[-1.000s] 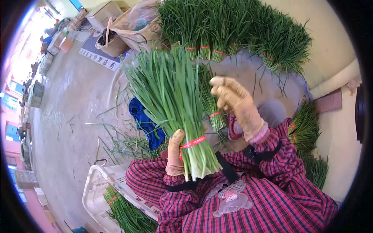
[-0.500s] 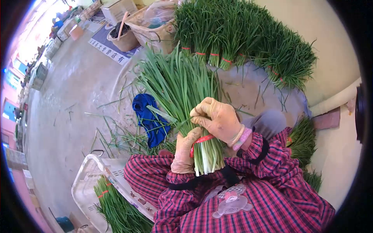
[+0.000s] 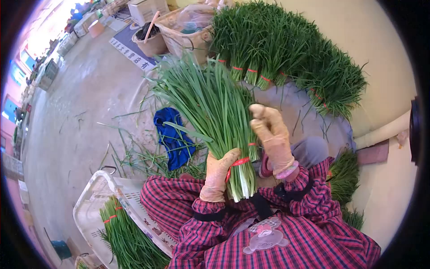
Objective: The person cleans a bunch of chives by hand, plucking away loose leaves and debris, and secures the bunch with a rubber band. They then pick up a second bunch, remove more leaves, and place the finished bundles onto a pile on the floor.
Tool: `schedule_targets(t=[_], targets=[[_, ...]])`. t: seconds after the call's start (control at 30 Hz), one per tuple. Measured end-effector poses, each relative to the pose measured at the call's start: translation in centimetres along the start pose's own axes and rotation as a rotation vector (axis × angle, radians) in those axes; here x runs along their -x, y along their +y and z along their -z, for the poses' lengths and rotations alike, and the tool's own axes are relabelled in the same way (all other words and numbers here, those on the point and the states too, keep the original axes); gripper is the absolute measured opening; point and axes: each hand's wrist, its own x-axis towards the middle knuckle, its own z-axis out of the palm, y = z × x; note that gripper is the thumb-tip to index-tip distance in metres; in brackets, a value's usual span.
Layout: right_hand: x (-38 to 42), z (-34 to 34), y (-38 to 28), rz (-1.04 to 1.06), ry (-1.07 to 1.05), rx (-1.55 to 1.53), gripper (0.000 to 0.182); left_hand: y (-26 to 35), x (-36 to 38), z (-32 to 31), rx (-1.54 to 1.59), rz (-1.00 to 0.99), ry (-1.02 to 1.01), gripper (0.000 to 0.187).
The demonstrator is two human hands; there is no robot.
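A large bunch of long green leafy stalks (image 3: 215,107) is upright in front of me, leaning left at its tips, with a red band (image 3: 240,161) round it near the pale cut ends. My left hand (image 3: 217,175), in a tan glove, is wrapped round the bunch at the band. To the right of the stalks, my gloved right hand (image 3: 274,139) is raised off them, fingers apart and holding nothing. Behind the bunch, a smaller banded bunch (image 3: 254,151) partly shows.
Many banded bunches (image 3: 268,49) stand along the wall. A white crate (image 3: 96,188) at lower left holds more. A blue cloth (image 3: 174,139) and loose stalks lie on the floor. A basket (image 3: 190,38) and bucket (image 3: 150,42) stand behind; more greens (image 3: 342,177) lie at right.
My right hand has let go of the stalks and moved right, its fingers opening. My left hand still holds the bunch. The view has shifted slightly.
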Motion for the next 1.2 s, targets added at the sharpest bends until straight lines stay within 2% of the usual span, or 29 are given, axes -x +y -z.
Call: schedule_targets(t=[0.1,0.17,0.23,0.4,0.5,0.57,0.7,0.77,0.83,0.9,0.93,1.0,1.03,1.13,1.2], targets=[[-1.4,-1.7,-2.9,0.309,-0.279,0.424,0.036,0.1,0.2,-0.7,-0.022,0.000,-0.007,0.037],[-2.6,-3.1,-3.1,0.344,-0.297,0.499,0.040,-0.5,0.2,-0.8,0.025,-0.007,-0.011,0.040],[-3.7,-3.7,-3.0,0.470,-0.347,0.741,0.039,-0.8,0.0,-0.9,-0.013,-0.013,-0.010,0.042],[-5.1,-3.3,-3.5,0.292,-0.444,0.752,0.033,-1.0,0.0,-0.8,-0.037,0.009,0.005,0.049],[-5.8,-2.7,-2.7,0.300,-0.457,0.746,0.031,-0.6,0.2,-1.1,-0.047,0.019,0.007,0.050],[-6.0,-3.0,-2.4,0.332,-0.420,0.730,0.024,-0.8,0.3,-1.4,-0.070,-0.034,0.013,0.040],[-6.5,-3.8,-1.7,0.394,-0.346,0.748,0.017,-0.5,0.4,-1.4,-0.069,-0.033,-0.016,0.038],[-7.3,-3.8,-1.8,0.369,-0.160,0.660,0.015,-0.5,0.4,-1.2,-0.106,-0.021,-0.029,0.037],[-8.9,-3.1,-1.3,0.241,-0.015,0.353,0.018,-0.5,0.4,-1.2,-0.107,-0.028,-0.034,0.037],[-9.7,-1.8,-2.5,0.080,0.027,0.052,0.018,-0.5,0.5,-1.1,-0.107,-0.035,-0.038,0.037],[-9.6,-1.0,-3.5,0.082,0.028,0.053,0.018,-0.4,0.5,-1.0,-0.110,-0.018,-0.036,0.038],[-9.4,0.6,-5.0,-0.120,0.101,-0.289,0.017,-0.4,0.6,-1.0,-0.110,-0.007,-0.036,0.039],[-9.3,1.2,-4.9,-0.118,0.096,-0.289,0.017,-0.4,0.6,-1.1,-0.094,-0.038,-0.024,0.039],[-8.8,3.0,-4.3,-0.097,0.038,-0.754,0.021,-0.3,0.6,-1.0,-0.061,-0.072,-0.007,0.037],[-7.6,3.3,-4.2,-0.099,-0.015,-0.766,0.021,-0.4,0.2,-0.4,-0.058,-0.053,-0.013,0.039]])
